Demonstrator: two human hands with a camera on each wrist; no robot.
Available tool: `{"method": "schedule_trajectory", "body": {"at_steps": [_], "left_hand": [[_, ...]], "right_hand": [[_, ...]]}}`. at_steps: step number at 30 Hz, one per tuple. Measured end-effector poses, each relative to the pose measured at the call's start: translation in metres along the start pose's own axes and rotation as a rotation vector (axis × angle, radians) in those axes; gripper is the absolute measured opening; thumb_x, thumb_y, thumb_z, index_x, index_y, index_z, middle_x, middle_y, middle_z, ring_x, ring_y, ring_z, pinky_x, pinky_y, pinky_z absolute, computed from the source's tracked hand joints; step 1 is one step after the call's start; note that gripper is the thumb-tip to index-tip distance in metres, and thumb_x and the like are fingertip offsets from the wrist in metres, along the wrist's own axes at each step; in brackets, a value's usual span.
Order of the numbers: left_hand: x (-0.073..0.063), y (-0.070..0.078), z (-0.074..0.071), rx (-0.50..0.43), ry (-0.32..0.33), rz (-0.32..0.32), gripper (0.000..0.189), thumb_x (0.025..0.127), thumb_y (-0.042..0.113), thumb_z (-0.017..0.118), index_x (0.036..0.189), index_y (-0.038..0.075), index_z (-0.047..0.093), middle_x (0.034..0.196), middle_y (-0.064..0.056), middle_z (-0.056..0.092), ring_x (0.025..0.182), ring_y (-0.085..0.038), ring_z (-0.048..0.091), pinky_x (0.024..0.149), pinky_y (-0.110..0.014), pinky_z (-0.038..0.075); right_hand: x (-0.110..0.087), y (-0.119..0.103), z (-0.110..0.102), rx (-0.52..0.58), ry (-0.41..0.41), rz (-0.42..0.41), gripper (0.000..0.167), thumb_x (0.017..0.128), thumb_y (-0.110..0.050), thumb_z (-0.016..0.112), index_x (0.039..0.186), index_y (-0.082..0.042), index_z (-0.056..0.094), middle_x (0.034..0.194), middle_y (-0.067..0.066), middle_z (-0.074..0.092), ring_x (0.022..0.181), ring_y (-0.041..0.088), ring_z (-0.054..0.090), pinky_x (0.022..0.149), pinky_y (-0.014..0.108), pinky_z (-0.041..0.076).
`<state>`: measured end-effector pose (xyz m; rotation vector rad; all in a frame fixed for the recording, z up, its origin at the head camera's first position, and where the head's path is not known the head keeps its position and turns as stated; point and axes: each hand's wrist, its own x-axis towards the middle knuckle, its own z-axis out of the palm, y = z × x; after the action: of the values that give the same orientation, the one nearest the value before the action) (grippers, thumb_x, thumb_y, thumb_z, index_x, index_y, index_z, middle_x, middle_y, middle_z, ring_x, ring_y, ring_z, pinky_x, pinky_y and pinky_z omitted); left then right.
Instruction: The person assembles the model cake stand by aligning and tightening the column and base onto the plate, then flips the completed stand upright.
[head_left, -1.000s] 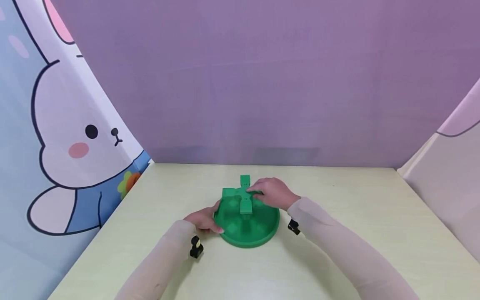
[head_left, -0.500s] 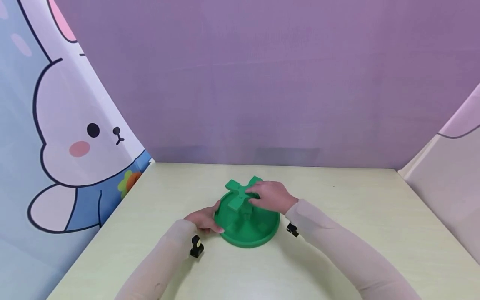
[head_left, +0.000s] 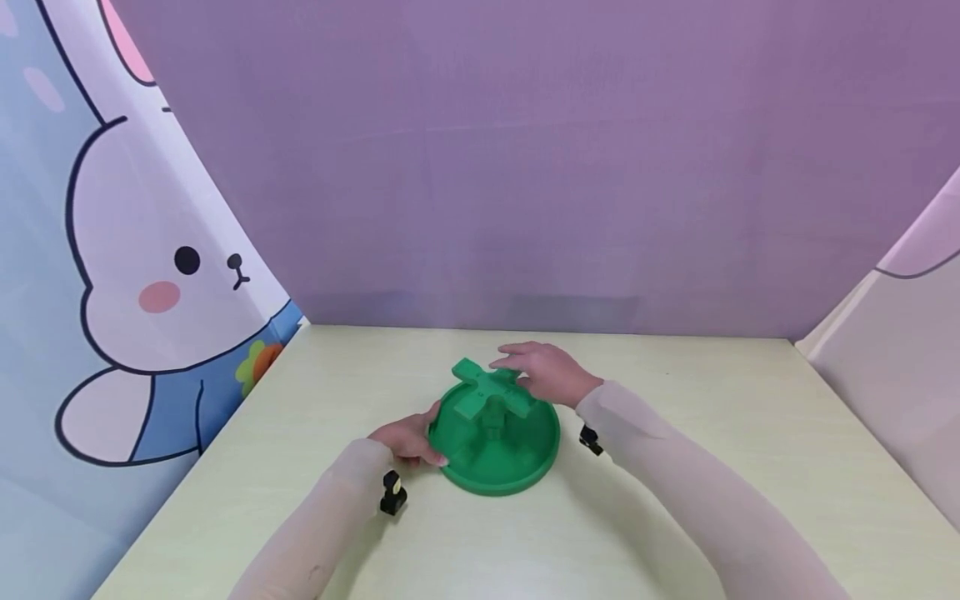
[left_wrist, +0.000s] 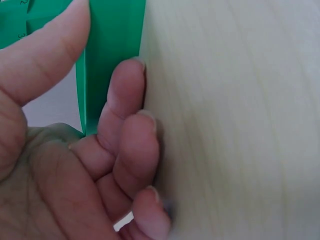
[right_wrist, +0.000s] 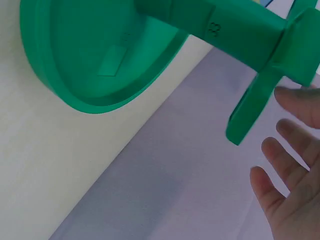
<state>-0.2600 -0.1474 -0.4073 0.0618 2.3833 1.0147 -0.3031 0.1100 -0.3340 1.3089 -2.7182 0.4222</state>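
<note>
A green round base with a raised rim (head_left: 487,485) sits on the table. From its middle rises a short green post (right_wrist: 245,37) marked with digits, carrying a flat cross-shaped top piece (head_left: 491,392). My left hand (head_left: 407,437) holds the base's left side, thumb over the rim and the other fingers bent along the outer wall. In the left wrist view those fingers lie against the green side wall (left_wrist: 107,65), low at the tabletop. My right hand (head_left: 551,373) is at the far right of the cross, fingers loosely spread. Its thumb is close to one arm; whether they touch I cannot tell.
The pale wooden table (head_left: 675,467) extends around the base. A purple backdrop (head_left: 525,167) stands along its far edge. A rabbit-printed cloth (head_left: 150,250) hangs at the left, and a pale cloth (head_left: 900,375) at the right.
The cross-shaped top has turned from straight-on to a diagonal position. My right hand has lifted slightly off its middle, fingers more extended. My left hand and the base have stayed put.
</note>
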Motion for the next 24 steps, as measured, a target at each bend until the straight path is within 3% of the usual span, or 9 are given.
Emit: {"method": "schedule_trajectory", "body": {"at_steps": [4,9,15,24], "left_hand": [[0.002,-0.001,0.000,-0.004,-0.021,-0.005,0.103,0.080,0.011,0.078,0.155,0.008,0.008,0.126,-0.019,0.047,0.054,-0.018,0.046,0.052,-0.026,0.040],[0.003,0.000,-0.002,0.022,-0.029,0.002,0.103,0.080,0.013,0.079,0.155,0.010,0.008,0.126,-0.019,0.047,0.055,-0.018,0.047,0.052,-0.026,0.041],[0.000,0.000,-0.002,0.027,-0.047,0.020,0.103,0.080,0.014,0.079,0.155,0.011,0.007,0.121,-0.018,0.050,0.055,-0.019,0.047,0.053,-0.027,0.041],[-0.008,-0.002,-0.001,0.018,-0.051,0.030,0.103,0.080,0.012,0.078,0.155,0.008,0.006,0.126,-0.019,0.047,0.054,-0.019,0.046,0.052,-0.026,0.040]], "right_hand": [[0.000,0.000,0.007,0.005,-0.049,-0.016,0.043,0.086,-0.002,0.069,0.127,-0.011,0.064,0.136,0.015,0.053,0.126,0.032,0.048,0.100,0.044,0.042],[-0.001,-0.006,0.014,-0.103,-0.034,-0.047,0.042,0.086,-0.007,0.070,0.126,-0.014,0.065,0.132,0.014,0.056,0.123,0.030,0.051,0.101,0.049,0.038],[-0.004,-0.013,0.018,-0.136,-0.028,0.069,0.042,0.087,-0.014,0.071,0.128,-0.018,0.064,0.130,0.012,0.057,0.125,0.031,0.048,0.106,0.062,0.021],[-0.014,-0.023,0.028,-0.067,0.073,0.167,0.040,0.086,-0.023,0.073,0.125,-0.016,0.066,0.111,0.007,0.068,0.108,0.026,0.060,0.107,0.064,0.018]]}}
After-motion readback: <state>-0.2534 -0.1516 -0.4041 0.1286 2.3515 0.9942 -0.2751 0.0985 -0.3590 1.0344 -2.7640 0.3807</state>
